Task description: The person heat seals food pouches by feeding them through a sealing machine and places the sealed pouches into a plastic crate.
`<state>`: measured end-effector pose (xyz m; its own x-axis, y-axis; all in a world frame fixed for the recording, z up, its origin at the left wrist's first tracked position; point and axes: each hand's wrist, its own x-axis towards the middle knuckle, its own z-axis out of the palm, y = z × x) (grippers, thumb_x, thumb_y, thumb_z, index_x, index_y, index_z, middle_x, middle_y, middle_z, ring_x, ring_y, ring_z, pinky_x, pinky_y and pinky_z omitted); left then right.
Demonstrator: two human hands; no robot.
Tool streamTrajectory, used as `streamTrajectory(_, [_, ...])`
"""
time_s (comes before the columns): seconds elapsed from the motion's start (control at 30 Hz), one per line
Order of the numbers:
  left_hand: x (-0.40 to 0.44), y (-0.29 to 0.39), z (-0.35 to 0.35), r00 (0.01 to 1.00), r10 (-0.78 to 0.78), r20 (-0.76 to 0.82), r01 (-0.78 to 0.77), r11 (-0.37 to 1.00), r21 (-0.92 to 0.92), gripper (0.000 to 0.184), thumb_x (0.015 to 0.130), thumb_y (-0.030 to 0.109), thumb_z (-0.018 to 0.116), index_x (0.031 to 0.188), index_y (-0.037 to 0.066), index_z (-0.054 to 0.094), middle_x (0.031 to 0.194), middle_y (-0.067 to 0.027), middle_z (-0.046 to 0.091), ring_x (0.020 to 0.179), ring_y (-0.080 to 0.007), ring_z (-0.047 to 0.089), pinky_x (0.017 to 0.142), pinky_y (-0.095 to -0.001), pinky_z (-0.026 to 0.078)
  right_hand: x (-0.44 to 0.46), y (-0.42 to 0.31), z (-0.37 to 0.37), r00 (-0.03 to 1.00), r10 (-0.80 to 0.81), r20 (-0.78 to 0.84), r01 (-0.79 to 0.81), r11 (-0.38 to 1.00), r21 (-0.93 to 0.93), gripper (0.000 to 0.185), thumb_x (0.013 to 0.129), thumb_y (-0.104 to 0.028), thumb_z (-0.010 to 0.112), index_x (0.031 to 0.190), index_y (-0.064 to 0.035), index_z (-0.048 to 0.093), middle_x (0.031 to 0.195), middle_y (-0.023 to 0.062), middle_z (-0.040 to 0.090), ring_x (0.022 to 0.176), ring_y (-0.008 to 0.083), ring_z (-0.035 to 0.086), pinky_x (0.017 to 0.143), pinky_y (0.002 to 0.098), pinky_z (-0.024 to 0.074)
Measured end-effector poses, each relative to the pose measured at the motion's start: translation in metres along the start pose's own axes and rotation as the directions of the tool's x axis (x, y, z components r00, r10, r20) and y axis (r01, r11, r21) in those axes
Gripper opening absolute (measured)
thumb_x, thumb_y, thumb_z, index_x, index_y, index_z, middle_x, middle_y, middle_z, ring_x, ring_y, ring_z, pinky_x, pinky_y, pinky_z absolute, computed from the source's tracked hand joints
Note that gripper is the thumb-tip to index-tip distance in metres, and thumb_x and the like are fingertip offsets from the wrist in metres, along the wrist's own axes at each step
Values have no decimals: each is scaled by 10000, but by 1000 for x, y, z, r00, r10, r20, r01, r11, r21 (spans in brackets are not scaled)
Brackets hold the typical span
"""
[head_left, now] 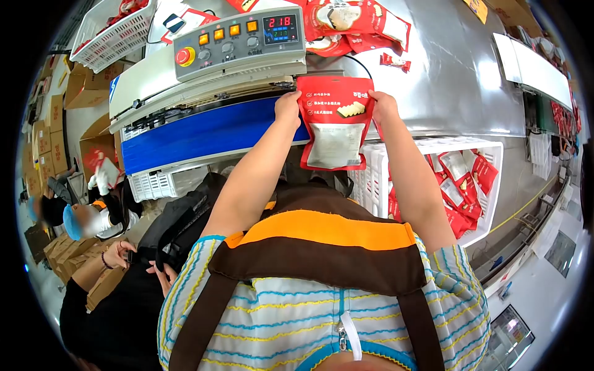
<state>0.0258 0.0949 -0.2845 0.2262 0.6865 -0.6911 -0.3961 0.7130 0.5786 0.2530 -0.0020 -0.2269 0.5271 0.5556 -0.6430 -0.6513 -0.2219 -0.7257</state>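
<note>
A red pouch (336, 123) with a clear window hangs upright between my two hands. My left hand (288, 106) pinches its upper left edge, close to the right end of the sealing machine (204, 80). The upper right edge is pinched by my right hand (383, 106), over the metal table's front edge. The machine's blue belt (210, 133) runs to the left of the pouch, and its display reads 218. Above the pouch, more red pouches (352, 25) lie piled on the metal table (458, 80), with a small red packet (395, 62) near them.
A white basket (495, 185) of red pouches stands below the table, by my right forearm. Another white basket (117, 40) is at the upper left. Cardboard boxes (55, 142) line the left. A person in black (117, 309) is close at my left; another wears a blue cap (72, 222).
</note>
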Motion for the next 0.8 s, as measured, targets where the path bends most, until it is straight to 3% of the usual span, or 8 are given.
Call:
streamTrajectory(0.07, [7,-2,1,1000,4,-16,-4,999,-33,150,733,55,599,865,-14,580,879,-100,590,825,-180,533,743,-295,414,10,2,1,998,-31,-56,24,992,-122,140,772,7,518,857,115,496,861,189,558,766,250,563,713,341,462])
streamTrajectory(0.17, [14,-3,-4,998,38,-56,-41,998,-48,137,746,34,569,873,-19,567,885,-110,586,820,-201,547,737,-311,435,25,1,13,992,24,-125,-47,982,-182,105,736,-26,599,772,58,549,812,139,567,716,208,534,641,328,435])
streamTrajectory(0.23, [18,1,-8,997,46,-54,-49,997,-59,127,777,11,519,897,-25,544,891,-129,583,821,-237,574,730,-338,475,32,1,23,993,23,-113,-49,971,-234,120,757,-2,547,817,97,515,846,181,561,750,240,557,687,345,457])
streamTrajectory(0.3, [17,6,-13,997,51,-61,-57,993,-103,133,748,18,561,872,-28,561,894,-120,582,809,-214,556,728,-318,449,37,3,31,995,1,-98,-31,954,-298,144,777,4,510,862,119,490,881,207,556,786,272,570,738,373,469])
streamTrajectory(0.57, [10,35,-33,996,64,-69,-73,987,-141,176,758,-18,507,924,-68,538,947,-167,571,850,-258,564,758,-339,458,91,61,27,993,114,-14,-115,968,-222,189,804,-3,456,957,107,471,975,208,552,886,290,559,832,388,441])
streamTrajectory(0.67, [7,52,-51,996,45,-72,-56,984,-170,191,772,-24,483,952,-80,515,964,-188,560,868,-279,562,764,-358,465,60,65,65,993,106,-47,-114,961,-253,176,782,15,488,931,110,488,968,209,556,884,305,564,822,399,448])
streamTrajectory(0.73, [15,62,-73,996,61,-63,-69,990,-124,213,788,-6,481,989,-71,502,997,-188,552,900,-295,553,795,-382,463,53,75,82,983,180,32,-174,975,-141,182,763,36,510,924,119,489,952,211,558,871,323,566,795,443,460])
streamTrajectory(0.8, [19,73,-90,996,63,-67,-71,990,-125,218,791,-1,476,997,-68,500,1010,-188,550,907,-300,551,802,-387,462,55,93,98,990,141,-26,-144,973,-182,175,758,50,517,919,118,494,912,214,563,843,335,569,771,471,468])
